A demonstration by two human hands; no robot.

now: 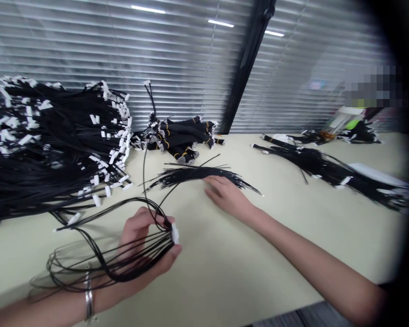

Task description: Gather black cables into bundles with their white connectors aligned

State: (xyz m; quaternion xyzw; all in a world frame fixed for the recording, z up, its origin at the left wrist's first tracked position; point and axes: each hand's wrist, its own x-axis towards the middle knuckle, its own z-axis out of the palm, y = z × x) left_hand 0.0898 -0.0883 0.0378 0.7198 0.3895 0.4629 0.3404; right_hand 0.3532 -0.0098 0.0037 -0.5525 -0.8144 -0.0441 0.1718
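My left hand [146, 247] is closed on a bunch of thin black wires [98, 261] that end in a white connector [175, 233] at my fingertips; the wires loop back over my wrist. My right hand [225, 193] reaches forward with its fingers stretched out and resting on a loose fan of thin black wires [194, 175] lying on the pale table [245, 263]. Whether those fingers pinch a wire I cannot tell.
A big heap of black wires with white connectors [51, 145] fills the left. Tied black bundles with yellow bands [184, 136] lie at the back centre. More black wires [327, 170] and clutter spread at the right, under window blinds.
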